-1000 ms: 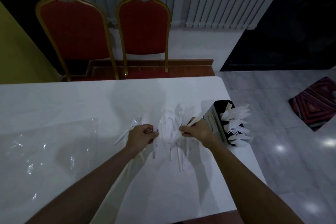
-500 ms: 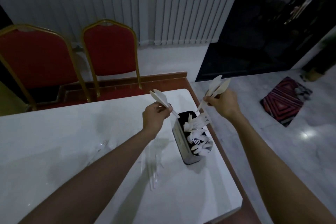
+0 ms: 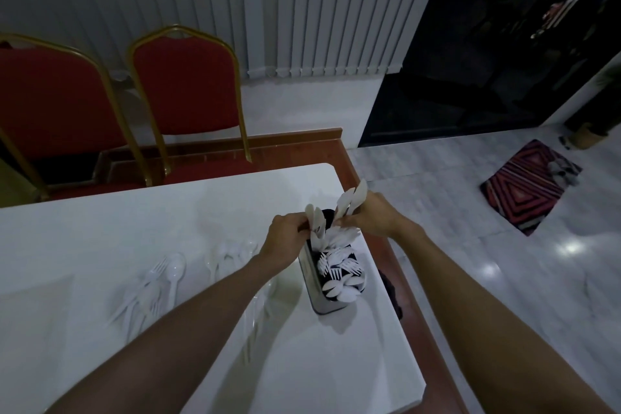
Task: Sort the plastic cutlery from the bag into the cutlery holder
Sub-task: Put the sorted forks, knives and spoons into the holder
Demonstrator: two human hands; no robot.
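Observation:
A grey cutlery holder [image 3: 314, 282] with a dark inside stands near the table's right edge, filled with several white plastic forks and spoons. My left hand [image 3: 285, 239] grips white plastic spoons [image 3: 314, 218] just over the holder's far end. My right hand [image 3: 373, 217] holds another bunch of white spoons [image 3: 351, 200], tilted up over the same far compartment. Loose white cutlery [image 3: 158, 286] lies on the white table [image 3: 100, 228] to the left, with a second clump [image 3: 228, 255] beside my left forearm. The clear bag [image 3: 30, 296] is at the far left.
Two red chairs with gold frames [image 3: 188, 77] stand behind the table. The table's right edge and near corner are close to the holder. A patterned red rug [image 3: 527, 186] lies on the shiny tiled floor to the right. Vertical blinds hang behind.
Both hands picked up cutlery from the table pile, rose over the holder, then came down and together onto its far end. My head turned right, toward the holder.

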